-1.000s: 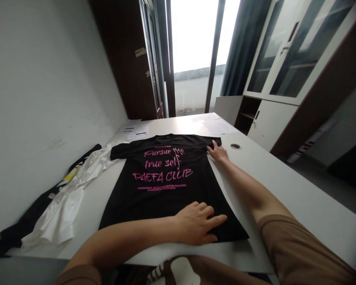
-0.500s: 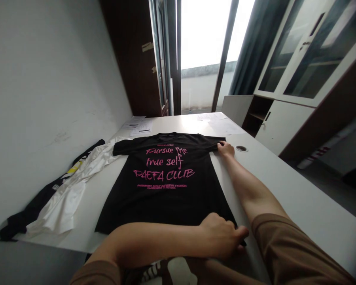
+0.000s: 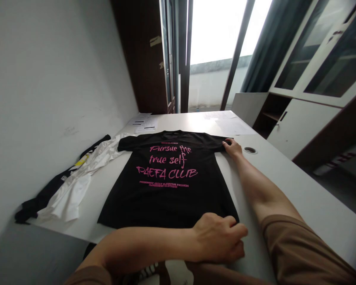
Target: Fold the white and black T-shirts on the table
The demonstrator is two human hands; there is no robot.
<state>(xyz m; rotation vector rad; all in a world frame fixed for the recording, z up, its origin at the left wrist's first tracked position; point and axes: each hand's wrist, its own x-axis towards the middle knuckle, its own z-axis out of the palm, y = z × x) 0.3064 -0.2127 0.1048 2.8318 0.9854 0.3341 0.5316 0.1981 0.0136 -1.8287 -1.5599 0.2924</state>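
A black T-shirt (image 3: pixel 172 202) with pink lettering lies spread flat on the white table (image 3: pixel 267 190), its neck at the far side. My left arm reaches across the near hem, and my left hand (image 3: pixel 219 237) is closed at the shirt's lower right corner, fingers curled on the cloth there. The fingertips are partly hidden beneath the hand. Farther off, my right hand (image 3: pixel 233 148) pinches the end of the right sleeve between thumb and fingers.
Left of the shirt, a white garment (image 3: pixel 68 194) and a dark garment (image 3: pixel 44 198) lie along the wall. Papers (image 3: pixel 145 122) rest at the table's far end. A round cable hole (image 3: pixel 250 150) sits beside my right hand. White cabinets (image 3: pixel 302 118) stand at right.
The view has turned slightly right. Both hands remain at the same sleeve and hem corner; the left fingers look more curled, and the corner tip no longer shows beyond them.
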